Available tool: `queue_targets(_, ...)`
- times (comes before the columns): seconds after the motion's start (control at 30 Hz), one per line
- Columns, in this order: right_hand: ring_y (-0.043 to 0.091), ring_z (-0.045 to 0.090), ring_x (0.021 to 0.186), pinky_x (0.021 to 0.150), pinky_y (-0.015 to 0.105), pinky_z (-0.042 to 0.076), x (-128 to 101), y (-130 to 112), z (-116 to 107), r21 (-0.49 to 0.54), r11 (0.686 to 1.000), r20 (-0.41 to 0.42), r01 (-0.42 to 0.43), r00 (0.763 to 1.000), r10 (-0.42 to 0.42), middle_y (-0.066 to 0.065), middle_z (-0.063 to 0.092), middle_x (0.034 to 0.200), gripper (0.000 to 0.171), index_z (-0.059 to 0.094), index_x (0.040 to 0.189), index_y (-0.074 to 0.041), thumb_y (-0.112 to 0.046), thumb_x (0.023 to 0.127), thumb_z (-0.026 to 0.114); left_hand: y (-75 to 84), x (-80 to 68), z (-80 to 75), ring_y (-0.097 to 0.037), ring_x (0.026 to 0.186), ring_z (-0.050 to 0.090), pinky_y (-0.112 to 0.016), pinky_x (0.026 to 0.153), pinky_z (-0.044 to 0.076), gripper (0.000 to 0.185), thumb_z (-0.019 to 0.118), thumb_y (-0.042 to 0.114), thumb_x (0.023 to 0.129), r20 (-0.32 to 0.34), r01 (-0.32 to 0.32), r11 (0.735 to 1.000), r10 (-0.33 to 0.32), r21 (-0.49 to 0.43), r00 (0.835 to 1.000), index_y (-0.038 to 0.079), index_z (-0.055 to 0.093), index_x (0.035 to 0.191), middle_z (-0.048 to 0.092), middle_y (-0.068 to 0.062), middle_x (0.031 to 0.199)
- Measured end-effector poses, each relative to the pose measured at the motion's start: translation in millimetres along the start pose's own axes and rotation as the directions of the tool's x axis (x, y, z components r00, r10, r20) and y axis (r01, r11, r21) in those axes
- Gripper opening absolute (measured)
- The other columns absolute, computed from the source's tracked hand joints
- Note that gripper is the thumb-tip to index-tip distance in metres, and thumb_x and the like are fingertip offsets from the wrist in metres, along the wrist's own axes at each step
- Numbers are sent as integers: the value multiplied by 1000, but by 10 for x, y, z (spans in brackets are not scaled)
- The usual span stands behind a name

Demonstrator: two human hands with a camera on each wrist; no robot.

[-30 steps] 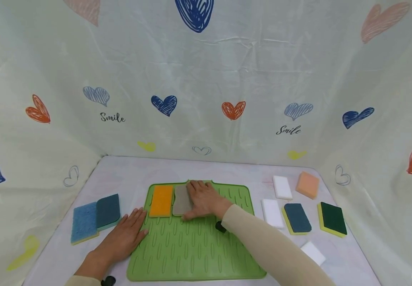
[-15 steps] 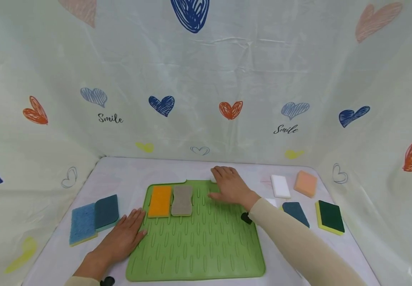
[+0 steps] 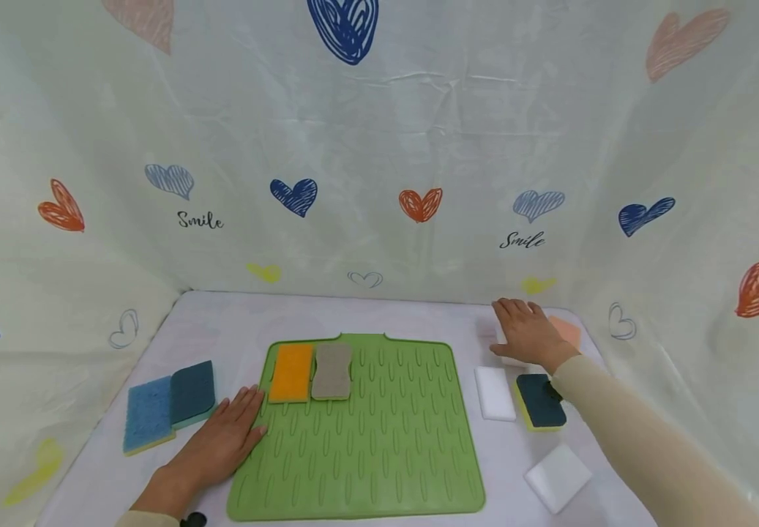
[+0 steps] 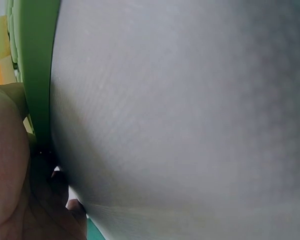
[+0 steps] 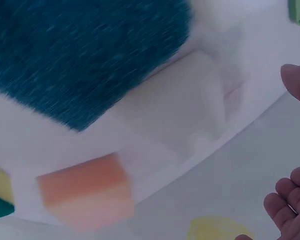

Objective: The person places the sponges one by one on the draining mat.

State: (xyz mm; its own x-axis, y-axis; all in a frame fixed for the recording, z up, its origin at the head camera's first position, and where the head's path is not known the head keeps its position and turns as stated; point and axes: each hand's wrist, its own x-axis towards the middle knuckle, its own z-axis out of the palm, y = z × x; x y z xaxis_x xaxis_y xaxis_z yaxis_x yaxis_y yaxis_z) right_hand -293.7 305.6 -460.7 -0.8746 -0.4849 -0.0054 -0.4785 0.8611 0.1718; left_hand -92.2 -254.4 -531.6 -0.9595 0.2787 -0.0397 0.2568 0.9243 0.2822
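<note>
My right hand [image 3: 527, 333] hovers over a white sponge block [image 3: 516, 360] at the back right, fingers stretched out and nothing gripped. In the right wrist view that white block [image 5: 175, 107] lies on the table apart from the thumb [image 5: 295, 85]. Flat on the table, my left hand [image 3: 221, 439] rests with its fingertips at the left edge of a green ribbed mat [image 3: 359, 461]. An orange sponge [image 3: 290, 373] and a grey, waisted sponge [image 3: 331, 372] lie side by side at the mat's back left.
Left of the mat lie a blue sponge [image 3: 148, 416] and a dark teal one [image 3: 192, 394]. On the right are two more white blocks, one nearer [image 3: 558, 478], a teal-and-yellow sponge [image 3: 540, 401] and a peach block [image 3: 566, 333]. A patterned curtain [image 3: 366, 146] closes off the back.
My right hand has let go of the grey sponge, leaving it beside the orange one, and has swung right across the mat to the white block. The left hand stays put.
</note>
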Motion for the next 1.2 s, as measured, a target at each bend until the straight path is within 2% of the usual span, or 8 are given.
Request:
queue_targets(0.13, 50, 42, 146, 118, 74, 32, -112, 226, 81, -11, 998, 80, -60, 995, 61, 28, 44, 160, 98, 41, 156, 7, -43, 86, 88, -12, -1, 12, -46, 154, 36, -65, 123, 31, 66, 58, 34, 109, -6, 4, 1000, -4, 1, 1000, -5, 41, 159, 41, -24, 165)
queue_targets(0.3, 51, 42, 146, 119, 75, 31, -192, 367, 180, -4, 994, 129, -112, 985, 111, 30, 44, 160, 102, 42, 154, 8, -41, 80, 93, -17, -5, 15, -46, 154, 36, -66, 123, 31, 66, 57, 35, 109, -9, 3, 1000, -3, 5, 1000, -5, 41, 159, 41, -24, 165)
queue_targets(0.67, 51, 41, 147, 120, 74, 28, -187, 392, 254, -3, 991, 174, -137, 975, 135, 29, 45, 159, 106, 43, 155, 6, -45, 77, 95, -14, -7, 20, -46, 153, 38, -65, 122, 33, 65, 58, 36, 109, -25, -5, 1000, 5, 9, 1000, -4, 43, 158, 43, -23, 164)
queue_targets(0.93, 52, 43, 144, 119, 74, 31, -240, 376, 272, 5, 992, 158, -127, 980, 124, 29, 48, 157, 105, 44, 154, 6, -47, 78, 93, -6, -10, 5, -44, 154, 37, -64, 123, 33, 66, 58, 36, 109, -17, 0, 1000, 0, 15, 1000, -3, 42, 159, 42, -22, 165)
queue_targets(1.2, 53, 44, 141, 116, 72, 37, -264, 352, 309, 17, 993, 147, -114, 983, 110, 32, 47, 154, 110, 40, 153, 11, -50, 78, 92, -11, 0, 20, -45, 154, 37, -65, 123, 32, 66, 58, 35, 109, -16, 5, 1000, -5, 6, 1000, -4, 42, 159, 42, -23, 165)
